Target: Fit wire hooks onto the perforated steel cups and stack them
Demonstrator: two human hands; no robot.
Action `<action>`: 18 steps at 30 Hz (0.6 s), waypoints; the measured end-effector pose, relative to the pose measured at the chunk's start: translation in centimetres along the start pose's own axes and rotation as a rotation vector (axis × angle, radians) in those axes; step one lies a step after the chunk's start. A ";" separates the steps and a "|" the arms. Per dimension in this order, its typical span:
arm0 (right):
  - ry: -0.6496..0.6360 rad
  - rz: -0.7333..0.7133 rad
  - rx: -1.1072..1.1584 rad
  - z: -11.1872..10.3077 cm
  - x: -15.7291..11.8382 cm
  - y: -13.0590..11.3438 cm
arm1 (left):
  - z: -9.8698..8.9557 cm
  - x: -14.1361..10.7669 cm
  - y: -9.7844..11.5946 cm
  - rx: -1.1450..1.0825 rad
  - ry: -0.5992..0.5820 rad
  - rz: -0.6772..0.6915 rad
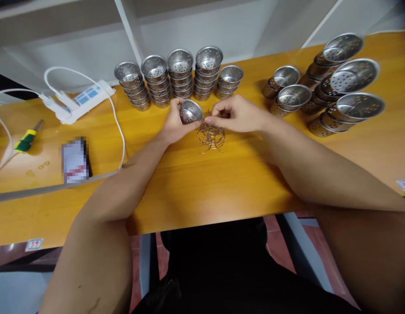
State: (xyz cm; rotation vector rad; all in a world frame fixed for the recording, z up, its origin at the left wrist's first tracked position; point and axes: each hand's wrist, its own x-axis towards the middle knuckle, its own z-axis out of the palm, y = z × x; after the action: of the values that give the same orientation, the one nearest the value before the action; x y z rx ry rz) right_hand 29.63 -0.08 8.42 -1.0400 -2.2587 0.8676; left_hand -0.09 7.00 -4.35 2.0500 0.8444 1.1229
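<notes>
A small perforated metal cup point(191, 112) is tilted in my left hand point(175, 124), fingers wrapped around its side and thumb along the lower rim. My right hand point(233, 114) is closed in a pinch beside the cup's right rim. A thin wire seems to be between its fingertips, mostly hidden by them. Just below both hands lies a loose heap of thin curved wires point(212, 140) on the wooden table point(202, 187).
Stacked perforated cups point(181, 72) line the back, and several more stacks point(344, 107) stand at the right. To the left are a white power strip point(86, 101) with cables, a green-yellow screwdriver point(27, 138) and a blurred phone point(74, 161). A grey strip point(35, 190) crosses the left tabletop.
</notes>
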 end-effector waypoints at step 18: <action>0.138 0.076 0.015 1.7 0.6 -0.1 | 0.9 -0.3 0.8 -0.026 -0.137 0.168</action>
State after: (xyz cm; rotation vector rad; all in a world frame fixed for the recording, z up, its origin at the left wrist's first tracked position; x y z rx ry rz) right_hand 28.12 -0.25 7.45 -1.1494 -2.1075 0.8157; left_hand 0.74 6.14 -4.26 2.1802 0.5961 1.0608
